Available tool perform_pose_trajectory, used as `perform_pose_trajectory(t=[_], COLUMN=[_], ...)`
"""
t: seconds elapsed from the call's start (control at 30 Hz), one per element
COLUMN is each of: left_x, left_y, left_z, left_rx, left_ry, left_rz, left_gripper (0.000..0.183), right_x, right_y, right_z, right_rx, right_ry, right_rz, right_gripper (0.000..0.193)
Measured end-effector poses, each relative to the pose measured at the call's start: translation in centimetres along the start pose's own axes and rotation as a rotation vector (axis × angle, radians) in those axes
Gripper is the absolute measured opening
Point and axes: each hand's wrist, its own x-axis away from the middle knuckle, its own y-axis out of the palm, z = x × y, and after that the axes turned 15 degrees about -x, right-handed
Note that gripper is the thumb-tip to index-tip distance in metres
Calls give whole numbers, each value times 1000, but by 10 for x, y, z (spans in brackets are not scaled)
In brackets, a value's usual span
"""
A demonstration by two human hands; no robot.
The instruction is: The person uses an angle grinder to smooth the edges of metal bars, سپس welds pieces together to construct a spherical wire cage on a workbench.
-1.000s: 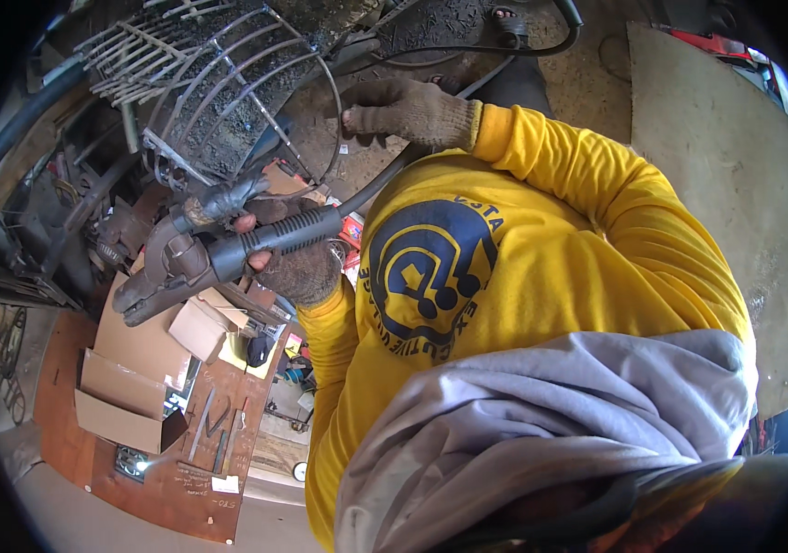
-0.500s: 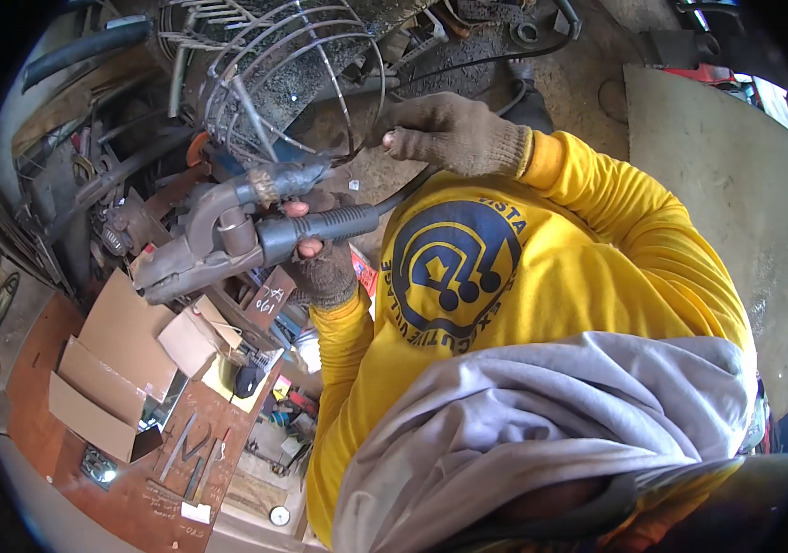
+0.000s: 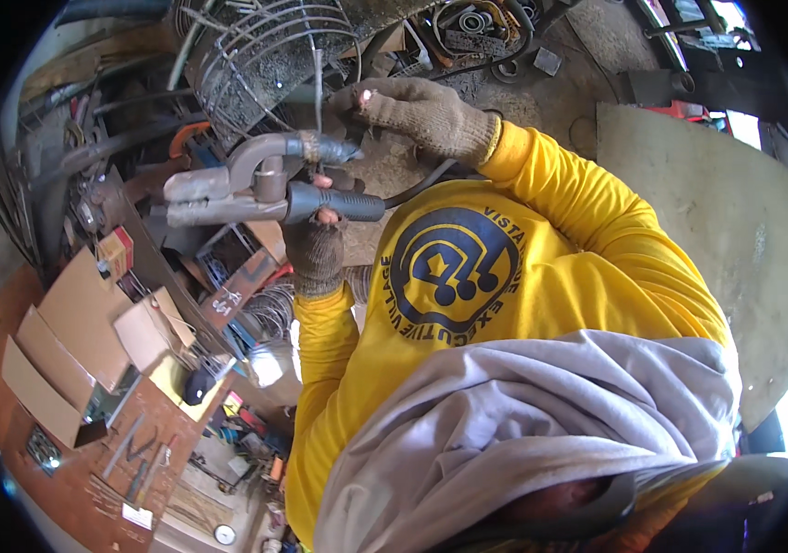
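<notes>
My left hand (image 3: 318,253), in a brown knit glove with bare fingertips showing, is wrapped around the dark ribbed handle of a welding electrode holder (image 3: 270,180). Its metal jaws point left, and a black cable (image 3: 422,184) runs off from the handle's right end. Above it, my gloved right hand (image 3: 431,120) has its fingers curled together at the lower right edge of a round wire cage (image 3: 270,69), like a fan guard. The grip seems to be on this edge, though the fingertips partly hide it. A flat metal strip (image 3: 317,88) stands just left of those fingers.
On the lower left, a brown table (image 3: 53,479) bears an open cardboard box (image 3: 71,341) and several hand tools. Scrap metal crowds the left side and the top. A large grey sheet (image 3: 707,240) lies on the right. Cables cross the floor.
The electrode holder has swung from a slant to nearly level, its jaws rising. My right hand appears higher and further left. The view has shifted, and the wire cage sits higher in it.
</notes>
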Motion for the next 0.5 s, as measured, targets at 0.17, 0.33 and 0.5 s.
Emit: perform_pose_trajectory(t=[0.17, 0.33, 0.5], left_x=[35, 55, 79], left_y=[35, 55, 39], left_z=[-12, -15, -22], left_rx=[9, 9, -20], left_ry=[-7, 24, -64], left_rz=[-57, -109, 18], left_gripper=[53, 46, 56], right_x=[30, 36, 37], right_y=[-4, -7, -4], right_z=[-25, -19, -16], right_rx=[238, 359, -207], right_ry=[37, 189, -129], right_rz=[10, 61, 294], right_gripper=[48, 37, 30])
